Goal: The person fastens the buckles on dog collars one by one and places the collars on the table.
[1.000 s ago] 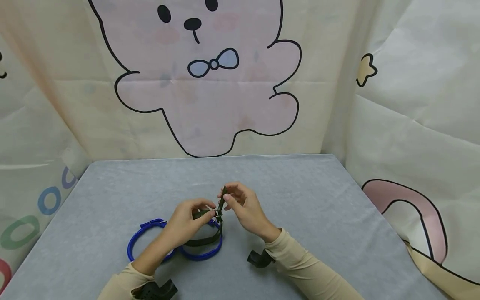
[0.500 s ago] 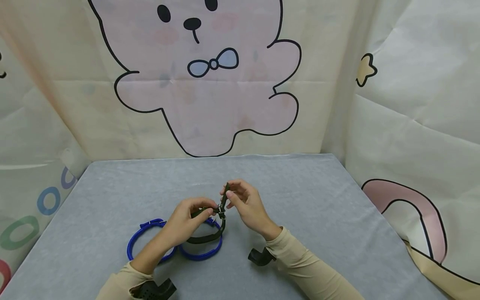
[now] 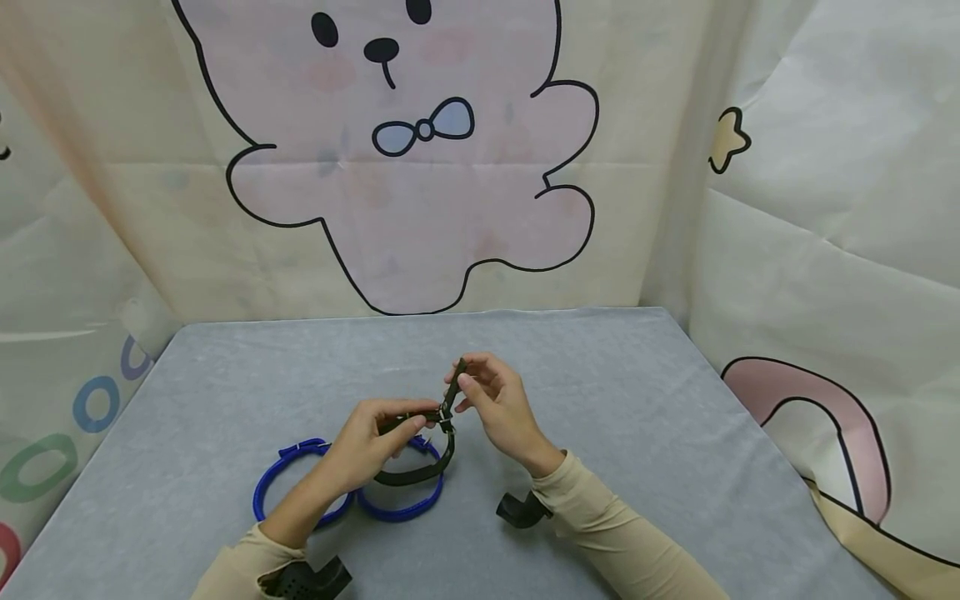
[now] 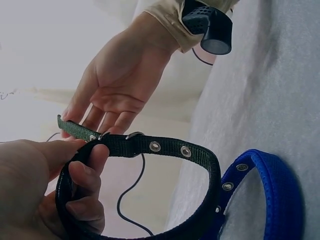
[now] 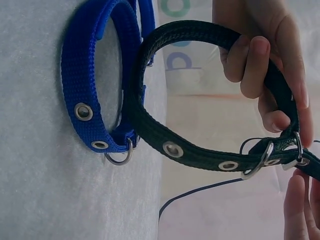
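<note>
A dark green collar (image 3: 408, 478) with metal eyelets and a D-ring hangs in a loop above the table. My left hand (image 3: 372, 433) grips its band beside the metal buckle (image 5: 299, 147). With thumb and fingers, my right hand (image 3: 501, 408) pinches the strap's free end (image 4: 75, 129), which points up past the buckle. In the right wrist view the strap passes through the buckle. Behind the green loop in the head view lies a blue collar (image 3: 397, 515), partly covered. Another blue collar (image 3: 262, 487) lies to its left, partly behind my left forearm.
Grey cloth covers the table (image 3: 600, 375). A pale curtain (image 3: 637, 208) printed with a cartoon animal stands behind it, with more printed fabric at both sides. Black devices (image 3: 522, 511) are strapped to both wrists.
My right hand has moved slightly up and to the right with the strap end, and the buckle has shifted with it. My left hand still holds the band; the blue collars have stayed put.
</note>
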A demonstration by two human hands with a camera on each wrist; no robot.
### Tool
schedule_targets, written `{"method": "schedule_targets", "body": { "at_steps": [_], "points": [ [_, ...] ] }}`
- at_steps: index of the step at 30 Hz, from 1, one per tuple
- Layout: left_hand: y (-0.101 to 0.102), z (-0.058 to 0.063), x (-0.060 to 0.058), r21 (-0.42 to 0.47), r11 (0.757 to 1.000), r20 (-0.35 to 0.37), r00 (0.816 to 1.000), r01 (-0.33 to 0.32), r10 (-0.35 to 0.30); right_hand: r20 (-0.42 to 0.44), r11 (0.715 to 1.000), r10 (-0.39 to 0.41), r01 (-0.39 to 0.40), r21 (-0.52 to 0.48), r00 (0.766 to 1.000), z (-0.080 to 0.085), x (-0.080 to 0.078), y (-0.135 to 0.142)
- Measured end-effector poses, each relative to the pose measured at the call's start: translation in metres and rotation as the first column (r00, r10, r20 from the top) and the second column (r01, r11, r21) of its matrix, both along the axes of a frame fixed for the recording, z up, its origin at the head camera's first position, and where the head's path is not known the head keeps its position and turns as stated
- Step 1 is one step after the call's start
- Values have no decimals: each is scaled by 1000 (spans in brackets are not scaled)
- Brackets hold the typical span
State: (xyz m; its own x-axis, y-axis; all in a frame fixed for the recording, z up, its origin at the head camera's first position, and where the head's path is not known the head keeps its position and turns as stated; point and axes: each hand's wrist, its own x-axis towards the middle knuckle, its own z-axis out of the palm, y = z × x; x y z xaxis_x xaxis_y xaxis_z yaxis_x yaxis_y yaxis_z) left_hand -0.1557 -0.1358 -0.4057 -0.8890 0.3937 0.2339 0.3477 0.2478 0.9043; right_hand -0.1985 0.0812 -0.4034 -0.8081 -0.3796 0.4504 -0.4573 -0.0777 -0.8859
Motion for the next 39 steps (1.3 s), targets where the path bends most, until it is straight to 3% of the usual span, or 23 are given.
{"method": "schedule_targets", "body": {
  "at_steps": [15,24,31,39],
  "points": [
    [1,-5,-2,-16,1000,-24,1000,6,-6,-6,1000,0,0,8,1000,0,-1,-1],
    [0,-4,-1,-25,998,-15,998,-54,53,-68,992,48,-39,121,997,0,2,-2],
    [0,-3,1,-58,998,-44,998,-40,37,-102,970,59,-32,243,993,-1,7,-3],
    [2,-3,2,-99,985,-32,990,-139,137,-98,959,41,-12,282,994,-5,7,-5]
  ]
}}
